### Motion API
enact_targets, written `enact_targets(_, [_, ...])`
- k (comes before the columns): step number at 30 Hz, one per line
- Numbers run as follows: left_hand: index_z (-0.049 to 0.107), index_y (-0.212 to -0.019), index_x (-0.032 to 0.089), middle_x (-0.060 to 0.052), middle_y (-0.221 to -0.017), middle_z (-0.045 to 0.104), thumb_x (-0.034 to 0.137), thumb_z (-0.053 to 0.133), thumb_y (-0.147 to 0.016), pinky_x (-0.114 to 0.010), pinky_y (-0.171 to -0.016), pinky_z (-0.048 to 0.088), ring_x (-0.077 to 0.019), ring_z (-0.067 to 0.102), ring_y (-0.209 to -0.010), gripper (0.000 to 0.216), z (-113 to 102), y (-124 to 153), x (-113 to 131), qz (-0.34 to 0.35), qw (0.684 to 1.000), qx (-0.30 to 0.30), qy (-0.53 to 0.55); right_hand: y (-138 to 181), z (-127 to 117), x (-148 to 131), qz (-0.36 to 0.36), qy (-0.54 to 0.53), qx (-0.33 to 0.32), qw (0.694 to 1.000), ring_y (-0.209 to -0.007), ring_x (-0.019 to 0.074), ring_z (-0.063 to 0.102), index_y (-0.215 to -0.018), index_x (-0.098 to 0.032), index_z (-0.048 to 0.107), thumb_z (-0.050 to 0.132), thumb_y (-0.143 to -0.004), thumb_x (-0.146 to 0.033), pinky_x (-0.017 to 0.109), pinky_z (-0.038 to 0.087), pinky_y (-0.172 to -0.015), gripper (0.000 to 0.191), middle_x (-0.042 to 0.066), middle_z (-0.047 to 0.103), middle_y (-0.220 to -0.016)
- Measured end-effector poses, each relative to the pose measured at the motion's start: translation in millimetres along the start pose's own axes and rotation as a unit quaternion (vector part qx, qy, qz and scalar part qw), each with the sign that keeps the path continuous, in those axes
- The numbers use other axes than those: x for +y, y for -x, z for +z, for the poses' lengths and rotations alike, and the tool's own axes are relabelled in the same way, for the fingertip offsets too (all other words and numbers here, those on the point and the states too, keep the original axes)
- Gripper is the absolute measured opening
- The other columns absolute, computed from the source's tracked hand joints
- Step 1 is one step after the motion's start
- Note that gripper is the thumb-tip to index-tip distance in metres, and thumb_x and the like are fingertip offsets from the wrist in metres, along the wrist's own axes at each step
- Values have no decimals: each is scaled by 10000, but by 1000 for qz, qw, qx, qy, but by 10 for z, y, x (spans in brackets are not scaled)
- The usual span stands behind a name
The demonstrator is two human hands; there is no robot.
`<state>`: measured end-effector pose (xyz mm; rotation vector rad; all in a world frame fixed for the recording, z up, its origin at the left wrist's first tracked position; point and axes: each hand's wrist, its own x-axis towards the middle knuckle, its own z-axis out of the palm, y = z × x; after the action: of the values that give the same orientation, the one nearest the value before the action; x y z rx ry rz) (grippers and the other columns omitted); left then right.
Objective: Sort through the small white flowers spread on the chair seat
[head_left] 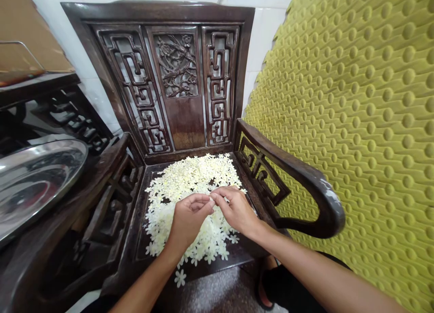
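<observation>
A heap of small pale yellow-white flower shapes [190, 177] covers the seat of a dark carved wooden armchair [176, 78]. Both my hands hover over the middle of the heap, fingertips meeting. My left hand [188, 218] is curled, its thumb and fingers pinched toward the right hand. My right hand [235, 209] is also closed in a pinch, and a small pale flower piece [212, 197] shows between the two sets of fingertips. One loose flower [180, 277] lies at the seat's front edge.
A large shiny metal tray [34, 182] rests on a dark side table at the left. A yellow-green bumpy foam mat [356, 123] leans against the chair's right arm [298, 177]. White tiled wall stands behind.
</observation>
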<state>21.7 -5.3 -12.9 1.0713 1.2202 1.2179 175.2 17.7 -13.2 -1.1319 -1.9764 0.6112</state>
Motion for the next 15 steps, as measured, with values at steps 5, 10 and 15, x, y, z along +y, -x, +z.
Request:
enact_targets(5, [721, -818, 144, -45, -757, 745, 287, 756, -729, -260, -641, 569, -165, 701, -635, 173, -21, 11, -26, 35, 999, -1, -28, 1, 12, -21, 8, -8, -11, 1000, -741, 161, 623, -781, -198, 638, 481, -974, -247, 287, 395, -770, 253, 4, 694, -764])
enact_targets(10, [741, -878, 161, -71, -855, 756, 297, 720, -774, -287, -680, 574, -190, 714, -687, 173, -38, 15, -66, 76, 995, -12, -65, -12, 3, 2, 52, -81, -29, 995, -674, 142, 584, -742, -185, 614, 462, -980, -305, 246, 412, -669, 307, -5, 630, -698])
enact_targets(15, [753, -892, 181, -68, -889, 756, 271, 677, -813, -283, -679, 563, -178, 707, -677, 142, -50, 23, -63, 114, 988, -19, -103, -14, 25, 67, 94, -150, -42, 983, -627, 128, 535, -700, -175, 597, 484, -965, -373, 229, 418, -629, 350, -15, 586, -646])
